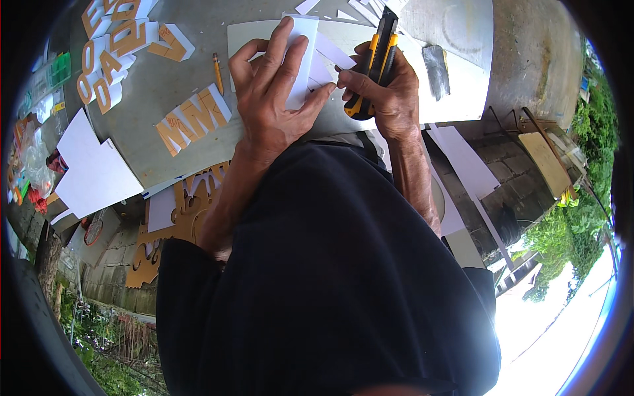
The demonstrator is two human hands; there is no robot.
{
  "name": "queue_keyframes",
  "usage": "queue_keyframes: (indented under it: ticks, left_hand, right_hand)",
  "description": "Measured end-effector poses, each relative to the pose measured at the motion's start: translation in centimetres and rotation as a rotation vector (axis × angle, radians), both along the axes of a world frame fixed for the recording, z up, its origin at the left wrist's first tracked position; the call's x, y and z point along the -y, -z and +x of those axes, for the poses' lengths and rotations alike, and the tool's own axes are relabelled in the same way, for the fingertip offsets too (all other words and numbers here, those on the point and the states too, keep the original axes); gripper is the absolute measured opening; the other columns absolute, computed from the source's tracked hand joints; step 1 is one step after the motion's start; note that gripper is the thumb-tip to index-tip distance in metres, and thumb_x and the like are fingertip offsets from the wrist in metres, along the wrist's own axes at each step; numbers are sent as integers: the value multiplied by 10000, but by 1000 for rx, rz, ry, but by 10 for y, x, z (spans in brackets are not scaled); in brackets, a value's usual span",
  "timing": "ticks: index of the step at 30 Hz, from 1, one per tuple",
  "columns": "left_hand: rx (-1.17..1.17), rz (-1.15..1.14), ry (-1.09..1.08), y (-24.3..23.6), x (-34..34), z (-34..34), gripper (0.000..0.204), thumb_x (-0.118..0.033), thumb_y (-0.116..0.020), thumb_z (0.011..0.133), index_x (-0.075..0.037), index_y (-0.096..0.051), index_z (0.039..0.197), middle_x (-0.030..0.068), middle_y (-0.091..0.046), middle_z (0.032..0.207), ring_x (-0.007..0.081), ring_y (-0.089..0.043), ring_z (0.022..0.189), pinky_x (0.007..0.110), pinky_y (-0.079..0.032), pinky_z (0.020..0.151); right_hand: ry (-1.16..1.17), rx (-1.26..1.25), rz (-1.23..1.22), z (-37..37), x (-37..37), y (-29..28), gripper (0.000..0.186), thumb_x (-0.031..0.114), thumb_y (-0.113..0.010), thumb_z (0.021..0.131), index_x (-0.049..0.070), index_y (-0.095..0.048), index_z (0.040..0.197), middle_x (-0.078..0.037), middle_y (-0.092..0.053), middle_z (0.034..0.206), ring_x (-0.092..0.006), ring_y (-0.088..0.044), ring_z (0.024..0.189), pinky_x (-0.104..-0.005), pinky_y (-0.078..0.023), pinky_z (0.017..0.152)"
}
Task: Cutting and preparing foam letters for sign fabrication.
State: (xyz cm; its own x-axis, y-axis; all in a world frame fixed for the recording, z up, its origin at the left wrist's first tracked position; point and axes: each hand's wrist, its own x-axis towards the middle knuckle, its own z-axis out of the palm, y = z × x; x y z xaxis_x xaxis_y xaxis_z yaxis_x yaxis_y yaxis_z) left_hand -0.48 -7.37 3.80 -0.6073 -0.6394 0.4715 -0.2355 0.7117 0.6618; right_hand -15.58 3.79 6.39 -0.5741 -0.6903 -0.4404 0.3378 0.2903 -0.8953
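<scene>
Outdoor work area seen through a round fisheye view, with a smooth grey tabletop (198, 33) across the upper part. At far left sits a jumble of crinkled clear plastic bags (33, 158); beside it, a flat, angular white sheet (99, 165) juts past the table edge. Next come thick letter-shaped pieces (129, 39), with tan faces and white sides, clustered near the top; a smaller joined group (191, 119) lies below and to their right. Just beyond it is a short yellow-orange pencil (217, 72).

Near the centre, the left hand (267, 99) reaches up palm down, fingers spread, fingertips resting on a smooth white strip (304, 39) that lies over a broad white board (465, 79). Its thumb stretches rightward, close to the right hand (399, 96); whether they touch, I cannot tell. That right hand is wrapped around a black-and-yellow utility knife (381, 59), thumb bent across the front, the knife's narrow end pointing away from the body. Right of it, a dark, glossy rectangular piece (436, 71) lies on the board. Leafy greenery (584, 132) fills the far right.
</scene>
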Motion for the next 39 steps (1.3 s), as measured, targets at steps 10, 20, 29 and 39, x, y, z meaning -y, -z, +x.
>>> queue_keyframes:
  ticks: [10, 20, 29, 39]
  left_hand:
    - [-11, -54, 43, 10, 1, -1, 727, -157, -932, 579, -5, -678, 1243, 138, -604, 1429, 329, -511, 1116, 370, -528, 820]
    - [115, 103, -6, 11, -5, 0, 711, -164, -929, 592, 4, -674, 1235, 155, -597, 1430, 369, -513, 1134, 441, -496, 953]
    - [119, 288, 68, 44, 2, -7, 715, -192, -896, 673, 19, -608, 1293, 170, -509, 1480, 390, -472, 1259, 450, -467, 1047]
    - [296, 235, -37, 65, 11, -1, 485, -145, -788, 816, -14, -645, 1261, 146, -683, 1249, 298, -597, 1166, 395, -508, 988]
  right_hand:
    - [-22, -30, 16, 0, -6, 2, 346, 42, -818, 833, -17, -615, 1107, -96, -694, 871, -177, -731, 742, -291, -600, 618]
    - [-103, -456, 240, 7, 5, 10, 395, 159, -838, 811, 3, -629, 1108, -105, -688, 802, -165, -626, 695, -340, -527, 673]
    - [-52, -517, 276, 1, 11, 40, 280, 96, -744, 849, -7, -627, 1082, -104, -679, 799, -183, -660, 685, -353, -542, 682]
    - [-102, -796, 257, -29, 12, 111, 286, 69, -688, 828, -30, -597, 1081, -197, -627, 865, -374, -642, 780, -436, -521, 755]
